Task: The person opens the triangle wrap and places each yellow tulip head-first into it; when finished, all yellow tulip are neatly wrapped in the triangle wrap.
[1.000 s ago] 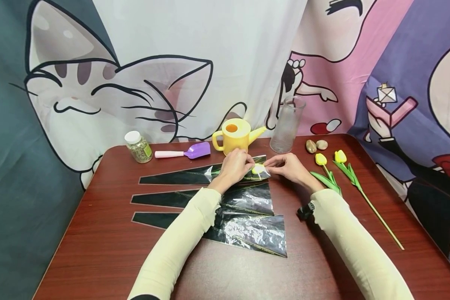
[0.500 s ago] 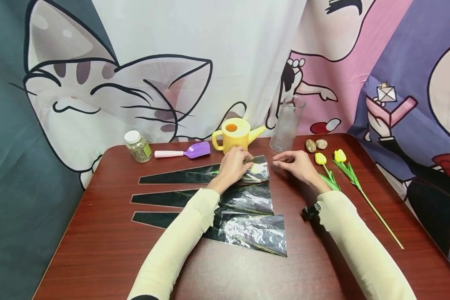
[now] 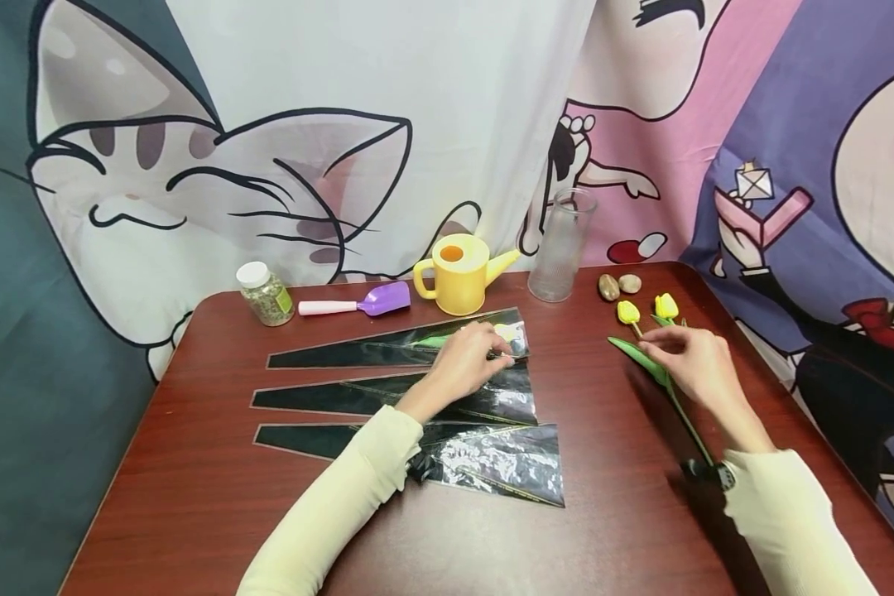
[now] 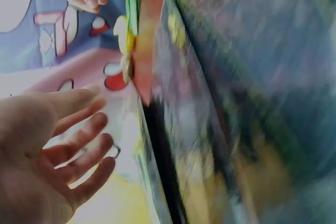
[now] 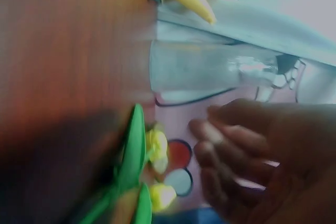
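Three black-and-clear cone sleeves lie side by side on the table. The top sleeve (image 3: 358, 352) holds a yellow tulip (image 3: 508, 332). My left hand (image 3: 484, 354) rests on its wide end with the fingers relaxed; the left wrist view shows the same hand (image 4: 58, 145) spread beside the sleeve (image 4: 210, 103). Two loose yellow tulips (image 3: 628, 312) lie at the right. My right hand (image 3: 674, 348) hovers over their stems and leaves, fingers loosely bent and holding nothing. In the blurred right wrist view the right hand (image 5: 247, 150) is next to the tulip heads (image 5: 157, 150).
Along the back stand a small jar (image 3: 266, 292), a purple scoop (image 3: 358, 304), a yellow watering can (image 3: 458, 273), a ribbed glass vase (image 3: 562, 244) and two stones (image 3: 618, 285). The middle sleeve (image 3: 343, 396) and bottom sleeve (image 3: 492, 463) lie nearer me. A cartoon curtain hangs behind.
My right hand has left the top sleeve's mouth and moved right to the loose tulips. The left hand stays on the sleeve, shifted slightly toward me.
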